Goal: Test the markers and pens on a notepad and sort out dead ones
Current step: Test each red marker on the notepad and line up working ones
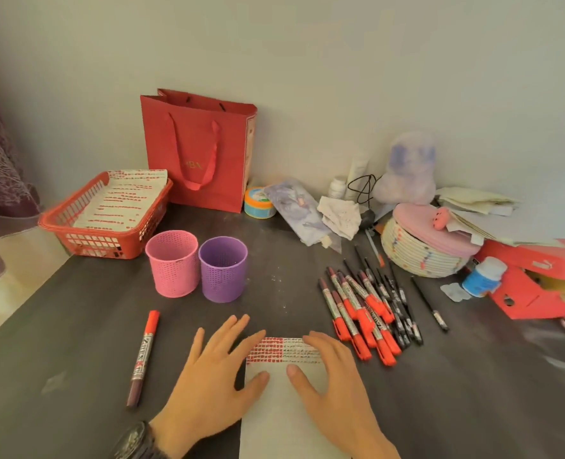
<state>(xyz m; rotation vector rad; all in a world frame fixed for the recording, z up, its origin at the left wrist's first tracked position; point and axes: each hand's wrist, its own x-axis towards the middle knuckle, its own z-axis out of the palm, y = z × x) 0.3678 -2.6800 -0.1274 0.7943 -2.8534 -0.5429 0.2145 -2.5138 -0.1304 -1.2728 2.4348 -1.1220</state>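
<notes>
1. The left hand and right hand lie flat and open on the notepad, at the counter's near edge, holding nothing.
2. Press the notepad down with the left hand.
3. Take just one from the marker pile beside it.

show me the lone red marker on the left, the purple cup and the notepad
lone red marker point(143, 356), head view, middle of its barrel
purple cup point(223, 276), head view, front of its perforated wall
notepad point(274, 425), head view, blank lower part of the page
</notes>
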